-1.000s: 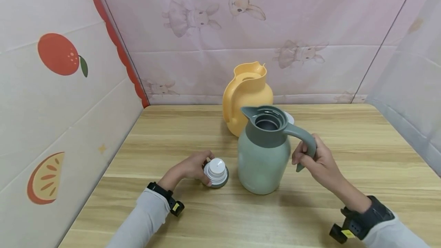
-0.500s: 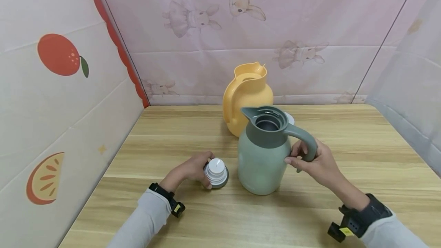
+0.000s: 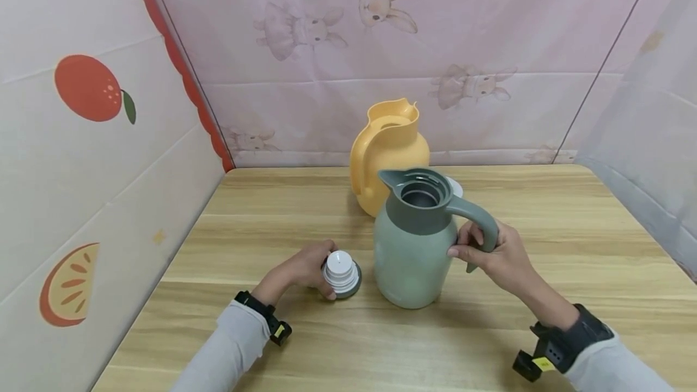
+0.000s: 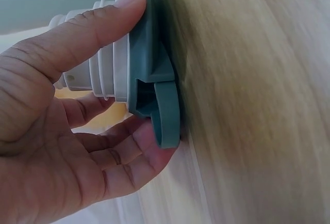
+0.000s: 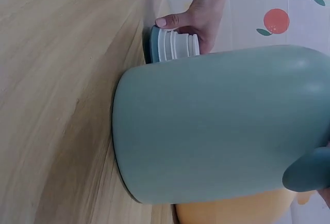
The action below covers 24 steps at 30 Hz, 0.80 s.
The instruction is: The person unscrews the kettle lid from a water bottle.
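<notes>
Now, head view: green jug [image 3: 415, 247] is standing upright on the tabletop [image 3: 544, 241], mouth open, long axis vertical. Right hand [image 3: 498, 256] is wrapping its fingers round the jug's handle [image 3: 479, 222], so that grip is holding the handle on the jug's right side. Left hand [image 3: 302, 268] is curling round the stopper [image 3: 340, 273], which is sitting upside down on the tabletop just left of the jug's base (near, apparently not touching). Stopper is lying low and left of the open mouth; left hand is the nearer one to it. Yellow jug [image 3: 389, 153] is standing behind.

Left wrist view: thumb and fingers [image 4: 98, 22] are closing on the stopper's [image 4: 139, 74] ribbed white neck, its green cap end lying against the wood.

Right wrist view: green jug's body [image 5: 221, 126] is filling the frame; the stopper [image 5: 172, 44] and left hand [image 5: 201, 12] are showing beyond its base. Right grip itself is almost out of frame here.
</notes>
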### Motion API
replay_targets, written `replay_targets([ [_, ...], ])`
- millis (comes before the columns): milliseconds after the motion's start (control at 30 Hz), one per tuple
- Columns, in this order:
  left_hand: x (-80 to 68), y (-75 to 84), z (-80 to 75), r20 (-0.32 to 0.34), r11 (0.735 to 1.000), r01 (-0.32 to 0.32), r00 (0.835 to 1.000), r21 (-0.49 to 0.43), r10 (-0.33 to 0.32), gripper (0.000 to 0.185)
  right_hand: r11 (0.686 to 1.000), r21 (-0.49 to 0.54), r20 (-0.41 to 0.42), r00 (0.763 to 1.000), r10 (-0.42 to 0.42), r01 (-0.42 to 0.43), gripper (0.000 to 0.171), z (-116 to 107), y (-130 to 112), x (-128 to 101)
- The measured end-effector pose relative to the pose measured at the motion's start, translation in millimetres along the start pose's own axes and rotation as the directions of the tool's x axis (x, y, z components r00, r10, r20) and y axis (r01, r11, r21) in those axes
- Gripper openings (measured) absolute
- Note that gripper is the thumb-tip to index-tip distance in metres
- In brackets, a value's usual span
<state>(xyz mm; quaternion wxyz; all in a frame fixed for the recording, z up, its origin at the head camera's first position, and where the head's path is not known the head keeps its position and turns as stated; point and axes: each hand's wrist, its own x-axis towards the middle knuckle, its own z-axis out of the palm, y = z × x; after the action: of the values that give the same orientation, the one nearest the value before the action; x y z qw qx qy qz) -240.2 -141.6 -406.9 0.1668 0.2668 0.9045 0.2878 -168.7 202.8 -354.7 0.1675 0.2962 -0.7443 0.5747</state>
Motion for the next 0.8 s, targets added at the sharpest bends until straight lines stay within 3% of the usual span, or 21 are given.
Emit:
replay_targets([
  [200, 0.3, 3.1, 2.6, -0.017, 1.0, -0.021, 1.0, 0.016, 0.021, 0.069, 0.998, -0.055, -0.026, 1.0, -0.01, 0.008, 0.04, 1.2, -2.5, -1.2],
  [433, 3.8, 9.8, 6.3, -0.015, 1.0, 0.028, 1.0, 0.013, -0.028, 0.069, 0.995, -0.096, -0.036, 0.999, -0.038, 0.035, 0.042, 0.4, -4.3, -2.5],
  [800, 20.7, 21.3, 15.4, -0.045, 0.996, 0.03, 0.999, 0.078, -0.026, 0.077, 0.979, -0.202, -0.096, 0.995, -0.034, 0.014, 0.044, -11.0, 0.3, -6.8],
])
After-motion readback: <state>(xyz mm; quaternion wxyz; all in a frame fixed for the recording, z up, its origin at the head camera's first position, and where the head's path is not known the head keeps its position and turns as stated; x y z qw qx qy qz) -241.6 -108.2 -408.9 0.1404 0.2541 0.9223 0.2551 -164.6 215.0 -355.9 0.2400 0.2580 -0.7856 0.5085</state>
